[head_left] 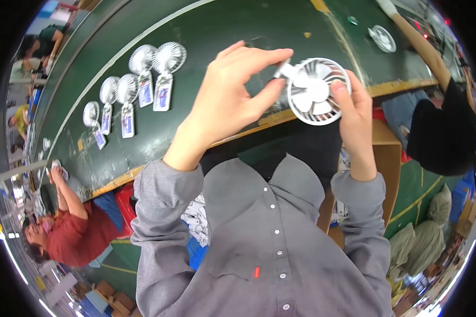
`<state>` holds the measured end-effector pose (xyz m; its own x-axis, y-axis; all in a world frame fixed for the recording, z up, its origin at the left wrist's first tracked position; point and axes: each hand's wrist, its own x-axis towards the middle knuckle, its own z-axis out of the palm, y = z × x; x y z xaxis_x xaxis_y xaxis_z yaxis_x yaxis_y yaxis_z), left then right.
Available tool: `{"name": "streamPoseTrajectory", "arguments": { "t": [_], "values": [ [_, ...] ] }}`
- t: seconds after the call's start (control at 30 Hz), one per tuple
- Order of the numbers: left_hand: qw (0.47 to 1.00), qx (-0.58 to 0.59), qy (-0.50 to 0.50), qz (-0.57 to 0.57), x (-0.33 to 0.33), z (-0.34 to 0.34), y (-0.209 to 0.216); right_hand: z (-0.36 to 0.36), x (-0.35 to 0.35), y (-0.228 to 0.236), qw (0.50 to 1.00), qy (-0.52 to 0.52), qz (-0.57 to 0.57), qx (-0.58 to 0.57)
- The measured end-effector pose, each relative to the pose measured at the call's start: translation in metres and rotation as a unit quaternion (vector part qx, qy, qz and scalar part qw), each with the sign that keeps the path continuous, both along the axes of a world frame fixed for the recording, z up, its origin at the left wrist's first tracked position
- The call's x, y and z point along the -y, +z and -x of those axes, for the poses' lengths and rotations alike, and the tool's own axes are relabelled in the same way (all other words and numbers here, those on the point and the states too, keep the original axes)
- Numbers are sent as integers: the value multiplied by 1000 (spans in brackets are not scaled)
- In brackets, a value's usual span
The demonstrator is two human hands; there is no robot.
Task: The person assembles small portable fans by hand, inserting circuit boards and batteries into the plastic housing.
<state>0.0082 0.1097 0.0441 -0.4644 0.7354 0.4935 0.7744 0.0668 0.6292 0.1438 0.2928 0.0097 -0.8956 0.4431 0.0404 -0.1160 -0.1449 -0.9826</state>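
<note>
A white fan head (pixel 316 108) with several blades inside a round slotted housing is raised above the near edge of the green work surface. My right hand (pixel 357 105) grips its right rim, the thumb over the front and the fingers behind. Between the thumb and forefinger of my left hand (pixel 230 87) is the short neck (pixel 284 70) sticking out of the fan's left side. Whether a separate small part is pinched there too, I cannot tell. To the left lie several small handheld fans, among them one white fan (pixel 169 59), with purple-marked handles.
The green work surface (pixel 206 26) has a worn wooden front edge. Another white fan part (pixel 382 39) lies at far right near a co-worker's arm (pixel 420 45). A person in a red shirt (pixel 76 238) works at left. A cardboard box (pixel 384 174) stands beside me.
</note>
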Motion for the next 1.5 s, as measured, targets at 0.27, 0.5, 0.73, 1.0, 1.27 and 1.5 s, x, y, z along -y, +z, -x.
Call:
{"name": "streamPoseTrajectory", "arguments": {
  "t": [0.27, 0.5, 0.73, 1.0, 1.27, 1.5],
  "values": [
    [990, -107, 87, -9, 36, 28, -15, 53, 34, -3, 999, -12, -31, 6],
    [909, -216, 281, 220, 125, 78, -59, 70, 11, -8, 972, 85, 209, 71],
    [903, -113, 289, 297, 83, 75, -77, 55, -33, -25, 890, 204, 406, -42],
    [865, -14, 294, 406, 12, 103, -67, 30, -90, -27, 902, 178, 390, -48],
    [933, 330, 141, -21, 10, 94, -22, 26, -200, -80, 926, -284, -64, 242],
    [932, 325, 109, -115, 10, 62, 16, 43, -290, -120, 860, -451, -63, 230]
  ]
}}
